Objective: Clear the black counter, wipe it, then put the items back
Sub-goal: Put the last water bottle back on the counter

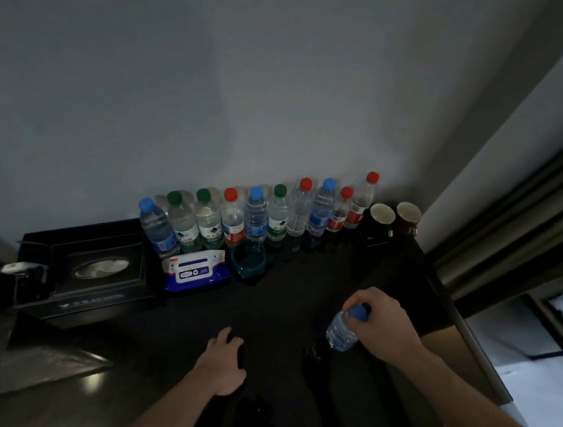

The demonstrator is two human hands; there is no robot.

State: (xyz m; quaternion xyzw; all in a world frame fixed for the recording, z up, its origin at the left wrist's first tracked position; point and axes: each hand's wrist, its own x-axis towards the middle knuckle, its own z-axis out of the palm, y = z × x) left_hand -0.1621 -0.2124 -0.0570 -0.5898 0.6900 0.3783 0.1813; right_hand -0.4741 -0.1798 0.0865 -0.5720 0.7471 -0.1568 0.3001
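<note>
Right hand point(385, 323) near, fingers curled round blue cap of bottle point(341, 331); bottle tilted, base pointing left and down, just above black counter point(281, 299). Left hand point(224, 361) flat on counter, fingers relaxed; dark thing beside fingers hard to make out. Far: bottle row point(259, 215) along wall, wipes pack point(194, 266), teal bowl point(248, 259), two cups point(395, 217) right, tissue box point(99, 268) left. Left edge dim, cut off.

blue-capped bottle point(344, 327) | tilted, gripped | front right of black counter point(281, 299)
</note>
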